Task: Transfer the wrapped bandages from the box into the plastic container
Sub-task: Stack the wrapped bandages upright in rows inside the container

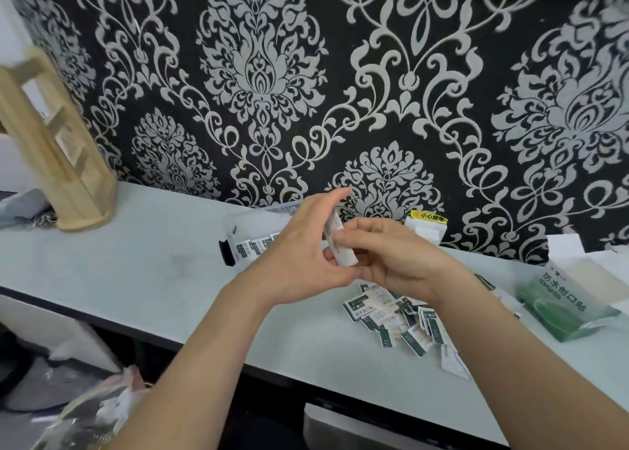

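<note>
left hand (299,255): mine, grips bandage stack (342,245)
right hand (391,262): mine, thumb pinches same stack
plastic container (245,225): behind my hands, bandages inside
loose bandages (394,317): heaped on table (153,262), below my right wrist
box (561,296): far right

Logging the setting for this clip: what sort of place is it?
Probably a home or small back-room worktop: damask wallpaper behind a pale counter, a wooden rack at its end, and loose bandages beside their box.

Both forearms reach forward; left hand (299,249) and right hand (398,262) meet, fingers (367,233) pinching a bandage stack (344,254) between them.
</note>
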Demonstrator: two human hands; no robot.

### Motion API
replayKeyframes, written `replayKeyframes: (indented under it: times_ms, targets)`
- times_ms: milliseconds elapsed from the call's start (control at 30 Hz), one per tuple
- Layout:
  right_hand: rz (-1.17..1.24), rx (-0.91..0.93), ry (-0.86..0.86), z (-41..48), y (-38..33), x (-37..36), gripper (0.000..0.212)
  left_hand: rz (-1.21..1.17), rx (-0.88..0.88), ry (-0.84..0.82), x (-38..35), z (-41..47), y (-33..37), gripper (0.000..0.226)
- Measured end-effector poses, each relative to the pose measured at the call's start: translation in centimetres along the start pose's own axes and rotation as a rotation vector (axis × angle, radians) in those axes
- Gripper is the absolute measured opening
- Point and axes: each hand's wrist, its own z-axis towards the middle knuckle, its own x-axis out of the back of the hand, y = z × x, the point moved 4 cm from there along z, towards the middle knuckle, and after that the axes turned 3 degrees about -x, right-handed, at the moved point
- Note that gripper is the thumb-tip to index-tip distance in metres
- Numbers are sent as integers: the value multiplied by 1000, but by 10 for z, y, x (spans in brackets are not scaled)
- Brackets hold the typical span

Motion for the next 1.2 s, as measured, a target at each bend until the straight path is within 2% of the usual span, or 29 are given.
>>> replayKeyframes:
  times_ms: [167, 267, 333, 433, 533, 667, 767, 900, 1000, 1133, 1200]
  targets:
    - [18, -9, -48, 22, -7, -12, 8, 5, -4, 35, 20, 7, -14, 76]
    - [-74, 4, -3, 40, -12, -16, 4, 13, 75, -20, 40, 11, -26, 68]
    - [-261, 17, 59, 54, -17, -20, 10, -23, 164, -37, 59, 14, -36, 53]
    - [-582, 69, 161, 78, -24, -29, 16, -92, 294, 101, 89, 19, -58, 18]
    - [-929, 119, 247, 103, -27, -35, 21, 16, 428, 180, 100, 29, -84, 11]
    - [-1313, 108, 294, 122, -23, -39, 21, 74, 561, -48, 77, 44, -105, 7]
    - [-1539, 91, 303, 130, -19, -39, 28, 27, 641, -189, 57, 53, -111, 2]
    - [-1608, 39, 274, 136, -15, -36, 31, -87, 720, -197, 42, 62, -120, 10]
    - [-1576, 16, 258, 140, -14, -29, 33, -185, 787, -97, 34, 65, -127, 9]
    - [-1478, 9, 238, 132, -19, -20, 22, -262, 845, 38, 27, 69, -133, 14]
    - [-1414, 90, 318, 123, -30, -11, 16, -256, 860, 44, 23, 70, -135, 23]
